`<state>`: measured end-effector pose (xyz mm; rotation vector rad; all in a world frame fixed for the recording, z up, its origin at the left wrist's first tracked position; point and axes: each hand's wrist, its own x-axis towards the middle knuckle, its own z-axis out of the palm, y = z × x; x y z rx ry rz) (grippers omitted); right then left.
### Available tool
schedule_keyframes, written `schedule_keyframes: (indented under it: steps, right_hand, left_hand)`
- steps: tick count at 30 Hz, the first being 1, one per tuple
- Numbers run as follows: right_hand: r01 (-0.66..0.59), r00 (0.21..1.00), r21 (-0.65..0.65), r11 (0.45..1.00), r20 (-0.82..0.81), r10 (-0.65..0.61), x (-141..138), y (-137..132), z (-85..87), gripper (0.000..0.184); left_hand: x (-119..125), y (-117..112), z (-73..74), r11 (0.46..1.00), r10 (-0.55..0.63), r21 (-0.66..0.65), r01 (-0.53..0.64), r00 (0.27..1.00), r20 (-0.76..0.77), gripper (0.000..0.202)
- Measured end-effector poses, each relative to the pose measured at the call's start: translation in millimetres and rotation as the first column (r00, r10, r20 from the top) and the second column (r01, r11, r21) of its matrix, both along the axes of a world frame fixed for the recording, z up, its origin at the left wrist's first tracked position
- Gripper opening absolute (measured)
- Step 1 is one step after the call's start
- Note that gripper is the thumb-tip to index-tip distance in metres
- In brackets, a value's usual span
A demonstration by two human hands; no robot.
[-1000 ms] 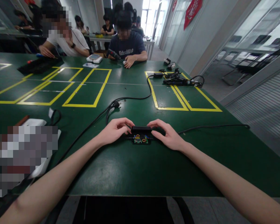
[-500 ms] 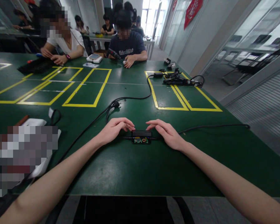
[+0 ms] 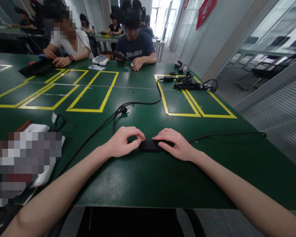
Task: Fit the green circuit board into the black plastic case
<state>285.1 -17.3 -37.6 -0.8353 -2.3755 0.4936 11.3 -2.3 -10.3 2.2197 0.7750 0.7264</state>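
I see the black box point(image 3: 151, 145) lying flat on the green table point(image 3: 143, 177), near the front edge, between both hands. My left hand point(image 3: 123, 142) curls its fingertips against the box's left end, pinching there. My right hand point(image 3: 176, 144) lies over the right end, fingers spread and pressing down on it. A black cable point(image 3: 227, 134) runs out from under the right hand to the right; another cord point(image 3: 118, 113) loops just behind the left hand. I judge that uneven pressure could leave the box tilted or slide it along the table. A cable might also get caught under a palm and be tugged. Across the table, two people point(image 3: 135, 49) work at their own places, well apart.
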Motion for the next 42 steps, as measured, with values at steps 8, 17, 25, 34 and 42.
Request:
schedule_keyframes:
  steps: [8, 17, 25, 34, 42]
  right_hand:
    - [-0.041, 0.998, 0.116, 0.992, 0.050, 0.035, -1.8, -2.2, 2.5, 0.031]
    - [0.026, 0.978, 0.174, 0.984, 0.198, -0.061, -8.5, -4.6, 3.6, 0.027]
    - [0.046, 0.950, 0.247, 0.968, 0.289, -0.118, -11.0, -3.0, 2.1, 0.023]
    - [0.000, 0.929, 0.275, 0.961, 0.356, -0.102, -14.3, -1.7, 1.2, 0.029]
    - [-0.019, 0.920, 0.281, 0.960, 0.380, -0.093, -13.5, -4.6, 6.6, 0.036]
  left_hand:
    - [10.3, -6.3, -10.0, 0.942, 0.029, 0.329, 0.068, 0.959, -0.282, 0.041]
    - [20.7, -10.4, -9.3, 0.929, 0.085, 0.365, 0.062, 0.924, -0.373, 0.044]
    - [34.8, -13.1, -10.4, 0.911, 0.120, 0.395, 0.117, 0.843, -0.525, 0.035]
    - [24.6, -5.1, -14.9, 0.873, 0.063, 0.443, 0.203, 0.855, -0.515, 0.020]
    - [22.4, -8.3, -12.9, 0.875, 0.030, 0.430, 0.221, 0.863, -0.504, 0.020]
